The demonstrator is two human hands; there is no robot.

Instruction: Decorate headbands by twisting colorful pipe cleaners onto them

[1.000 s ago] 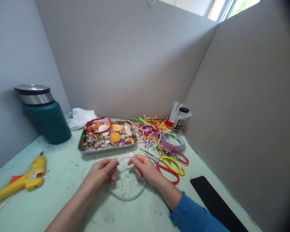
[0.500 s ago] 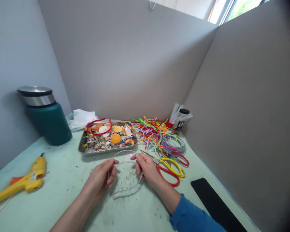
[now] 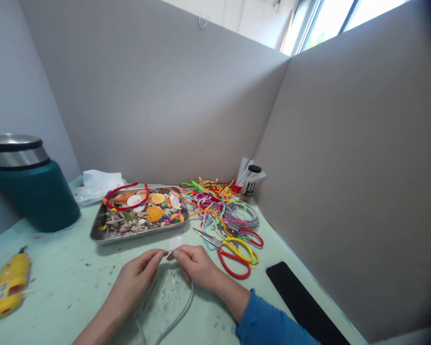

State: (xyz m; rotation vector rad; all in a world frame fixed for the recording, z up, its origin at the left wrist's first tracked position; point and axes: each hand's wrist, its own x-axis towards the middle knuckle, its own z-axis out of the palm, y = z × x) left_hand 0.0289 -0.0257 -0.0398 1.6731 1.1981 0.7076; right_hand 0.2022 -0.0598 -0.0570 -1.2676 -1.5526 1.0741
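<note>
A thin grey cord point(image 3: 179, 316), like coated wire, runs between my two hands and hangs down in a loop toward the near table edge. My left hand point(image 3: 139, 275) pinches it between thumb and fingertips. Close beside, almost touching, my right hand point(image 3: 197, 267) pinches the same cord, leaving only a short stretch showing between the fingertips. Just right of my right hand lie scissors point(image 3: 233, 251) with red and yellow handles. Beyond my hands stands a metal tray point(image 3: 140, 235) of shells and small coloured pieces, with a red pipe-cleaner loop point(image 3: 147, 191) on top.
A yellow glue gun point(image 3: 9, 285) and a teal flask point(image 3: 36, 191) are at the left. Behind the scissors lie tangled pipe cleaners point(image 3: 210, 196) and a coil of grey wire point(image 3: 249, 218). A black strip point(image 3: 301, 302) lies right, along the grey partition point(image 3: 345, 167).
My hands have come closer together, and the cord's round loop has become a longer loop hanging lower. The view has turned to the right, shifting the surroundings left.
</note>
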